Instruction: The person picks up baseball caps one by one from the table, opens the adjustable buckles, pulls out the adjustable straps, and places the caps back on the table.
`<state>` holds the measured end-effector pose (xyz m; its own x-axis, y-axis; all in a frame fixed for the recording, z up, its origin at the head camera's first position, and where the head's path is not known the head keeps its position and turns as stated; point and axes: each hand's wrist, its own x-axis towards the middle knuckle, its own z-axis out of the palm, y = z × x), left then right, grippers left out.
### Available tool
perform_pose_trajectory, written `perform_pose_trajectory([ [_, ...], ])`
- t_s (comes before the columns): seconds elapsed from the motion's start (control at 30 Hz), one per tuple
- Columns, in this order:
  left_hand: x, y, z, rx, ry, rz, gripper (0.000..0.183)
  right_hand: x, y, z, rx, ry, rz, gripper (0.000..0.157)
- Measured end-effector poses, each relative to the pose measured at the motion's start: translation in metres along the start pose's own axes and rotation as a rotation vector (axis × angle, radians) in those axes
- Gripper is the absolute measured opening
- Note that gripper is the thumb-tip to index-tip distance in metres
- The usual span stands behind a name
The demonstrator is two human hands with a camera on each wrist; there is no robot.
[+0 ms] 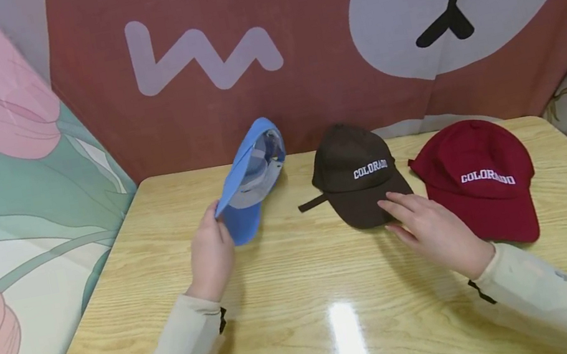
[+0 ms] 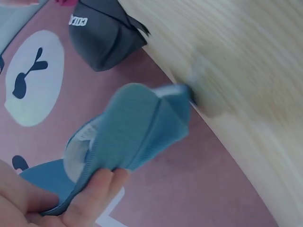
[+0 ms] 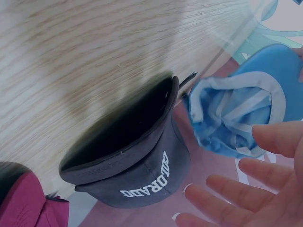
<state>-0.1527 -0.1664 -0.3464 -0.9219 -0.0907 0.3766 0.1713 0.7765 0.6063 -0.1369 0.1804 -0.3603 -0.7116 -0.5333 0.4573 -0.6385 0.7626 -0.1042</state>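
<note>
My left hand [image 1: 212,256] pinches the edge of a blue baseball cap [image 1: 262,184], held up tilted with its grey lining turned to the right. In the left wrist view the thumb and fingers grip the fabric of the blue cap [image 2: 130,123] beside its brim. My right hand [image 1: 435,229] is open, fingers extended over the front of the brim of a dark brown cap [image 1: 350,155] lettered COLORADO. That cap sits brim forward, its back strap sticking out to the left. Fingers of the right hand [image 3: 279,189] are spread and hold nothing in the right wrist view.
A dark red COLORADO cap [image 1: 475,152] sits to the right of the brown one, beyond my right hand. All stand on a light wooden table [image 1: 287,328]. A brown printed cloth [image 1: 313,89] hangs behind the far edge, and a flowered cloth [image 1: 26,203] at the left.
</note>
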Motion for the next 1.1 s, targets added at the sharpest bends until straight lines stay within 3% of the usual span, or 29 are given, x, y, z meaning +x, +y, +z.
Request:
perform_pose_trajectory([
  [0.13, -0.004, -0.001, -0.001, -0.132, 0.047, -0.003, 0.034, 0.001, -0.002, 0.000, 0.013, -0.022, 0.015, 0.048],
  [0.47, -0.016, 0.005, -0.002, -0.319, 0.247, 0.125, 0.027, 0.003, -0.006, 0.001, 0.078, -0.048, 0.064, 0.049],
  [0.8, -0.021, 0.009, 0.002, -0.367, 0.267, 0.203, 0.027, 0.011, -0.011, 0.003, 0.142, -0.064, 0.087, 0.046],
  [1.1, -0.027, 0.018, 0.005, -0.523, 0.221, 0.091, 0.027, 0.021, -0.018, 0.003, 0.237, -0.138, 0.176, 0.046],
])
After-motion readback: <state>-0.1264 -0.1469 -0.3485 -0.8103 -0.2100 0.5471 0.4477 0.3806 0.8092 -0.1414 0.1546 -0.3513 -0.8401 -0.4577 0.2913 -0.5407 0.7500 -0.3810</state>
